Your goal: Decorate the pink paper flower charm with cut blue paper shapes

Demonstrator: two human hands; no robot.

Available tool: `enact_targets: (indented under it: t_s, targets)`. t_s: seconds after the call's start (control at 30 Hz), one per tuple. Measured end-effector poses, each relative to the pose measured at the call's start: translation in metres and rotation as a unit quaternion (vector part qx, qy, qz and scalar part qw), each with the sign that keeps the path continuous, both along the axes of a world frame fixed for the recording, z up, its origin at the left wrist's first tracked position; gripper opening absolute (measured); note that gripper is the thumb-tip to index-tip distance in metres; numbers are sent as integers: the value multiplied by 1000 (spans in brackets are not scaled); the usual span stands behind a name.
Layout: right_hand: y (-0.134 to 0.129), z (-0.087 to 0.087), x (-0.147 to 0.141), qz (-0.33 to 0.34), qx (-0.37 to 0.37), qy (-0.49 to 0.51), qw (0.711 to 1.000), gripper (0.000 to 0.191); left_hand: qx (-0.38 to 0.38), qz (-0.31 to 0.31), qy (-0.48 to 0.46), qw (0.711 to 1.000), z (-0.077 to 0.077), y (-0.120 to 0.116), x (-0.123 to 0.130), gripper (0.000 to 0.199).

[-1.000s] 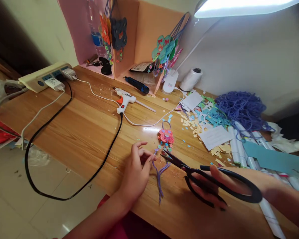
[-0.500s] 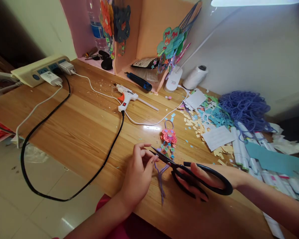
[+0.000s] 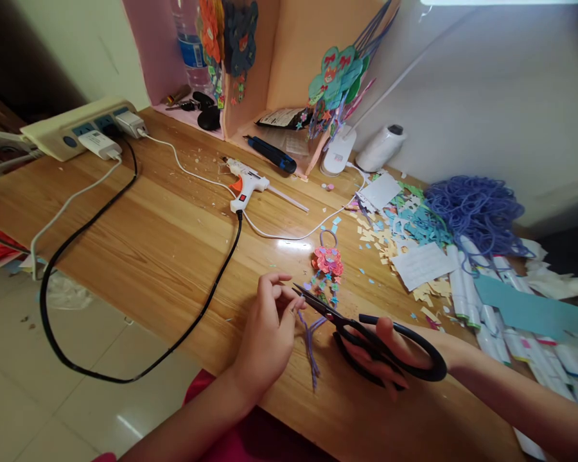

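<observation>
My right hand grips a pair of black-handled scissors, thumb through one loop, blades pointing left. The blade tips reach the fingertips of my left hand, which pinch one end of a thin purple cord. That cord trails from beneath the scissors toward me over the wood. Just beyond the blades lies a pink flower charm with a loop at its top and small coloured stars hanging below. The blades and my fingers partly cover its lower strands.
A white glue gun with a black cable lies further back. At right are paper scraps, a heap of purple cord and several markers. A utility knife rests by the orange shelf.
The scissors' blades have closed slightly near my left fingertips. Both hands otherwise stay almost in place, and the view has shifted a little.
</observation>
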State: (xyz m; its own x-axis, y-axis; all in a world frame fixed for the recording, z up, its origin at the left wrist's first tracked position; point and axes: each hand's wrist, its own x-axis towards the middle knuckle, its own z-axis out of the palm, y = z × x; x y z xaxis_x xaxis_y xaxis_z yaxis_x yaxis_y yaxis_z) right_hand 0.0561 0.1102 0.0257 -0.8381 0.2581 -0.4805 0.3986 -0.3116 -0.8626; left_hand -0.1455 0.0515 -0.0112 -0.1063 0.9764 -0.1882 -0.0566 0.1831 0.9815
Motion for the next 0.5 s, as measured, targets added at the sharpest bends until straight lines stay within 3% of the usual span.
enact_targets:
  t_s: [0.37,0.5]
  targets:
    - [6,4,4,-13,-48,-26,998,76,-2,-2,3,1000,2,1,0,21]
    - [12,1,3,39,-58,13,997,81,-13,-6,-14,1000,3,1,1,20]
